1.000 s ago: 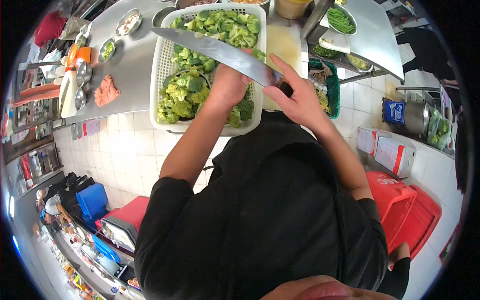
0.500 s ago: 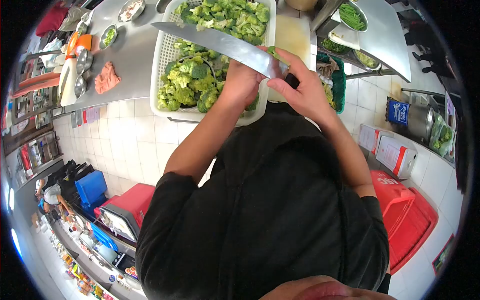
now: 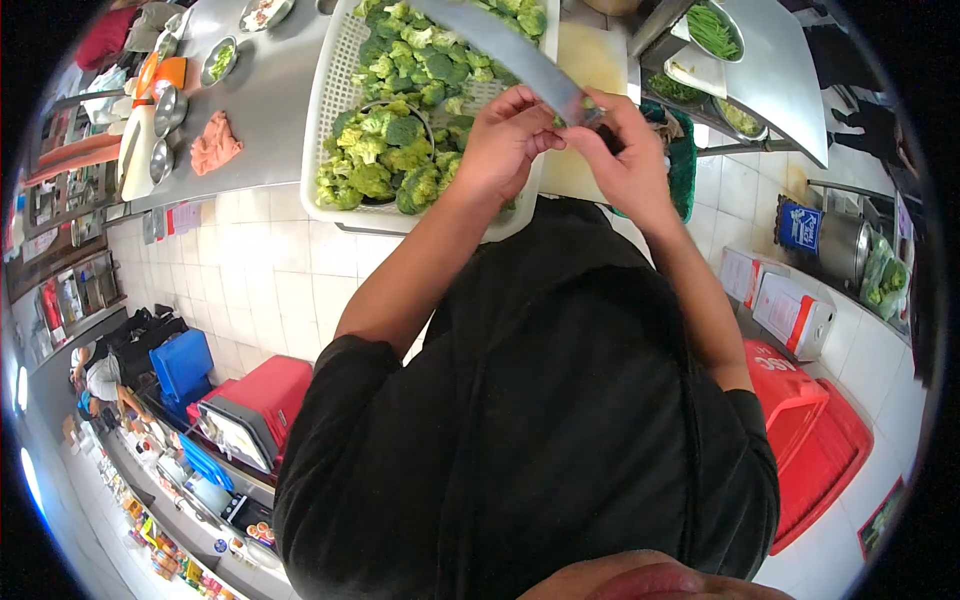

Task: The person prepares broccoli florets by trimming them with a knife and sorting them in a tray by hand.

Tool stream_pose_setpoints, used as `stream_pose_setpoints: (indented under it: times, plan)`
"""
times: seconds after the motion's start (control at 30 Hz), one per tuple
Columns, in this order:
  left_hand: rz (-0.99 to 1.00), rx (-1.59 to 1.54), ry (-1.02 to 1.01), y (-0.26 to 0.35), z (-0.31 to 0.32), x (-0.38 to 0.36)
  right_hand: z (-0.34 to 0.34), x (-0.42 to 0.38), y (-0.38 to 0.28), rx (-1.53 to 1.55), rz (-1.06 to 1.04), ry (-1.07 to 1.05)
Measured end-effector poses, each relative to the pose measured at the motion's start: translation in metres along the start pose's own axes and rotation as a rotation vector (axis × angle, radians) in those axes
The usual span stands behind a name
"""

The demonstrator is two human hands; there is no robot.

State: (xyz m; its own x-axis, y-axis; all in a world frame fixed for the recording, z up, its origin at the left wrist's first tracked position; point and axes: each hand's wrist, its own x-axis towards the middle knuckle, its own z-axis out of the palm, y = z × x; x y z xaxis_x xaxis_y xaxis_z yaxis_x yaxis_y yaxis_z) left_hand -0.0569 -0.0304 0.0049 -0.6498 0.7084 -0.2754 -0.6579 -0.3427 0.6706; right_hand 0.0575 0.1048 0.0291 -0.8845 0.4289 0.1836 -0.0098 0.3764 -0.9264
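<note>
My right hand (image 3: 632, 150) grips a large kitchen knife (image 3: 520, 58) near its heel, and its handle is mostly hidden in the palm. The broad blade points up and to the left over the broccoli. Close beside the heel, my left hand (image 3: 508, 142) has its fingers pinched together around a small green piece, mostly hidden, that looks like broccoli. Under and left of the hands is a white perforated basket (image 3: 325, 100) full of cut broccoli florets (image 3: 400, 60). Within it sits a round metal bowl heaped with more broccoli (image 3: 370, 150).
A pale cutting board (image 3: 590, 62) lies right of the basket. On the steel table (image 3: 260, 110) are a pink cloth (image 3: 215, 145), small metal bowls and a bowl of chopped greens (image 3: 219, 62). At right are a green crate (image 3: 682, 165) and a bowl of green beans (image 3: 710, 35).
The knife and my right hand have shifted right and up, the blade tilting more steeply. My left hand has moved slightly right and turned, its fingertips now showing beside the blade's heel.
</note>
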Motion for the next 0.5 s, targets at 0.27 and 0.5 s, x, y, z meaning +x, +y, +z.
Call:
stream_pose_setpoints:
  times: [0.27, 0.5]
  plan:
    - [0.091, 0.015, 0.082, 0.045, -0.057, 0.035, -0.076, -0.022, 0.046, 0.126, 0.173, 0.323]
    - [0.133, 0.572, 0.276, 0.057, -0.067, 0.084, -0.127, -0.06, 0.106, 0.099, 0.368, 0.365]
